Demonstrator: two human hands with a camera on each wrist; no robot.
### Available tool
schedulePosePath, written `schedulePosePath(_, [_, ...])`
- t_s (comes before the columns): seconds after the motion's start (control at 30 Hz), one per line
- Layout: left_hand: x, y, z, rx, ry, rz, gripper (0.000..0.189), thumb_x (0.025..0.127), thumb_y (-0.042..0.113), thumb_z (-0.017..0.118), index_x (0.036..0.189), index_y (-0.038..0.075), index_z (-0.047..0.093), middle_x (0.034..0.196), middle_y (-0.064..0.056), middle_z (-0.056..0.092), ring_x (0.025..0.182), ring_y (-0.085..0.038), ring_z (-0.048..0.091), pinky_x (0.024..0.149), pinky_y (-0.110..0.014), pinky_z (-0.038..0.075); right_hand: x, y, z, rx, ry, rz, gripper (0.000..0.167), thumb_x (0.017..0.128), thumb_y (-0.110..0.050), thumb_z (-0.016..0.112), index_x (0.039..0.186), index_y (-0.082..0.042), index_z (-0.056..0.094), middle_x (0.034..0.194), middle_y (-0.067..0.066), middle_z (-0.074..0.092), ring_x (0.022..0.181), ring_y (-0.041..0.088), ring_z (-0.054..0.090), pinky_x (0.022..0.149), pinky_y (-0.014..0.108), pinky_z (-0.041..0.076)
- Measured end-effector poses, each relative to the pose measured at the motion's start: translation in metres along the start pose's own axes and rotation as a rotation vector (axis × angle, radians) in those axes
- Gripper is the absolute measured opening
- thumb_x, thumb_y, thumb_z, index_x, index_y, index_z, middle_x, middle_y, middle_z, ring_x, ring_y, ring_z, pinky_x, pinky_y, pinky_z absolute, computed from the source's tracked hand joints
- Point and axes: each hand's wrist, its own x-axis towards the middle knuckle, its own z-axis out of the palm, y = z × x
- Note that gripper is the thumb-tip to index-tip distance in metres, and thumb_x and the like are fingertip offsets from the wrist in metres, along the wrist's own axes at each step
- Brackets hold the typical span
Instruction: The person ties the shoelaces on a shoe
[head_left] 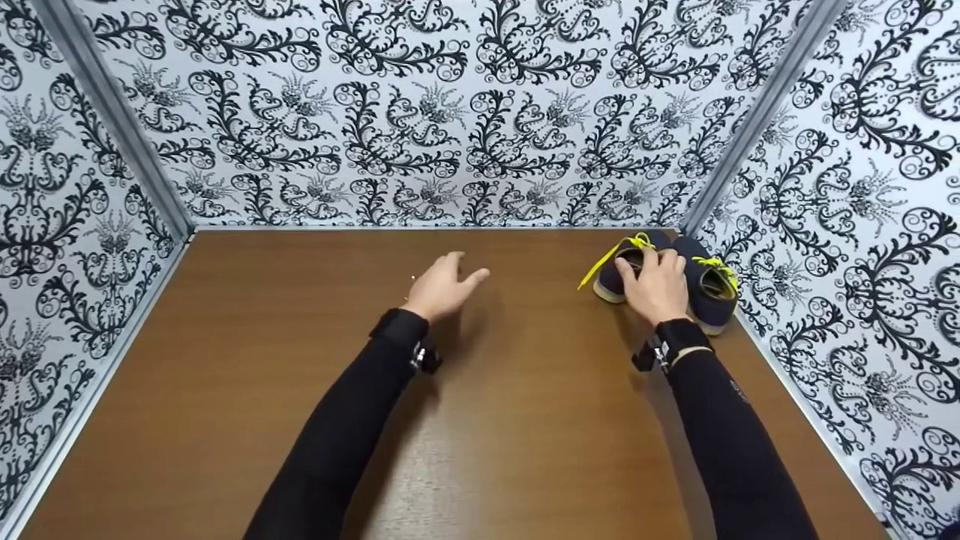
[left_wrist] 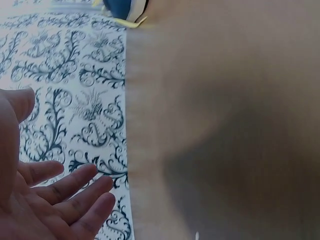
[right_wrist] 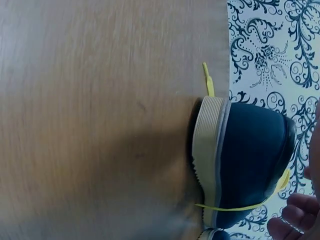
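A pair of dark navy shoes with yellow laces and pale soles stands at the table's far right. Over the left shoe (head_left: 611, 283) hovers my right hand (head_left: 660, 286), fingers loosely bent near its opening. In the right wrist view this shoe (right_wrist: 252, 150) shows its ribbed sole edge, the fingers (right_wrist: 295, 217) beside its top; no grip shows. The right shoe (head_left: 714, 309) stands just beside it. One yellow lace (head_left: 598, 267) trails onto the table. My left hand (head_left: 442, 289) is held above the table, fingers spread and holding nothing; its palm (left_wrist: 30, 215) shows in the left wrist view.
The brown wooden table (head_left: 300, 390) lies under both arms. Black-and-white patterned walls (head_left: 420, 120) with grey metal corner posts (head_left: 112, 112) enclose its back and sides. The shoes stand close to the right wall and the back corner.
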Motion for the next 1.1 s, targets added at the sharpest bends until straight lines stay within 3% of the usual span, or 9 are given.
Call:
schedulePosePath(0.13, [0.002,0.006,0.012,0.023,-0.013,0.012,0.079,0.112,0.057,0.06,0.164,0.0,0.046,0.159,-0.021,0.058,0.145,-0.036,0.058,0.122,-0.05,0.045,0.003,0.006,-0.002,0.018,-0.064,0.126,0.082,0.115,-0.058,0.048,0.154,0.014,0.047,0.144,0.043,0.045,0.136,0.06,0.044,0.11,0.073,0.044])
schedulePosePath(0.27, [0.002,0.008,0.019,0.044,-0.036,0.032,0.079,0.111,0.058,0.06,0.163,0.0,0.048,0.157,-0.02,0.061,0.143,-0.035,0.06,0.121,-0.049,0.046,0.008,0.01,-0.006,0.061,-0.22,0.225,0.089,0.116,-0.061,0.035,0.156,0.018,0.041,0.153,0.046,0.047,0.143,0.062,0.047,0.119,0.071,0.04])
schedulePosePath(0.33, [0.001,0.01,0.021,0.038,-0.053,0.042,0.081,0.111,0.059,0.061,0.164,0.0,0.047,0.157,-0.02,0.06,0.143,-0.035,0.06,0.121,-0.048,0.046,0.011,0.011,-0.009,0.093,-0.292,0.244,0.091,0.117,-0.06,0.031,0.152,0.022,0.044,0.152,0.047,0.05,0.141,0.062,0.051,0.119,0.068,0.041])
schedulePosePath(0.4, [0.0,0.013,0.023,0.035,-0.072,0.048,0.082,0.11,0.06,0.062,0.165,0.0,0.046,0.157,-0.021,0.061,0.143,-0.035,0.06,0.121,-0.048,0.046,0.014,0.011,-0.011,0.155,-0.351,0.28,0.088,0.117,-0.058,0.032,0.143,0.023,0.056,0.142,0.043,0.061,0.131,0.057,0.062,0.111,0.061,0.051])
schedulePosePath(0.47, [-0.001,0.015,0.025,0.028,-0.089,0.054,0.083,0.11,0.059,0.063,0.165,0.0,0.046,0.154,-0.021,0.062,0.141,-0.035,0.062,0.12,-0.048,0.047,0.017,0.011,-0.011,0.273,-0.379,0.346,0.078,0.117,-0.053,0.039,0.131,0.019,0.065,0.12,0.035,0.075,0.109,0.047,0.075,0.091,0.05,0.062])
schedulePosePath(0.57, [-0.002,0.018,0.028,0.031,-0.11,0.063,0.082,0.11,0.059,0.063,0.164,0.0,0.046,0.151,-0.021,0.065,0.138,-0.034,0.064,0.118,-0.048,0.049,0.02,0.012,-0.011,0.473,-0.384,0.484,0.059,0.113,-0.045,0.051,0.119,0.012,0.066,0.082,0.016,0.079,0.07,0.028,0.077,0.057,0.034,0.057])
schedulePosePath(0.67, [-0.003,0.02,0.029,0.024,-0.113,0.079,0.078,0.111,0.055,0.064,0.163,0.0,0.048,0.147,-0.021,0.067,0.135,-0.034,0.065,0.116,-0.049,0.05,0.023,0.012,-0.011,0.592,-0.36,0.569,0.047,0.109,-0.039,0.056,0.121,0.006,0.061,0.07,0.002,0.075,0.059,0.014,0.07,0.05,0.027,0.051])
schedulePosePath(0.97, [-0.006,0.02,0.032,0.032,-0.126,0.101,0.07,0.111,0.047,0.067,0.161,0.0,0.051,0.139,-0.018,0.072,0.126,-0.032,0.069,0.11,-0.048,0.055,0.029,0.016,-0.005,0.508,-0.309,0.623,0.039,0.107,-0.034,0.056,0.107,0.004,0.063,0.059,-0.002,0.068,0.051,0.011,0.066,0.05,0.026,0.054])
schedulePosePath(1.1, [-0.007,0.019,0.031,0.03,-0.108,0.101,0.068,0.111,0.047,0.067,0.158,0.0,0.054,0.135,-0.016,0.074,0.123,-0.031,0.071,0.108,-0.047,0.056,0.034,0.012,-0.003,0.462,-0.3,0.586,0.032,0.105,-0.029,0.054,0.098,0.001,0.062,0.056,-0.002,0.066,0.048,0.011,0.064,0.046,0.026,0.052])
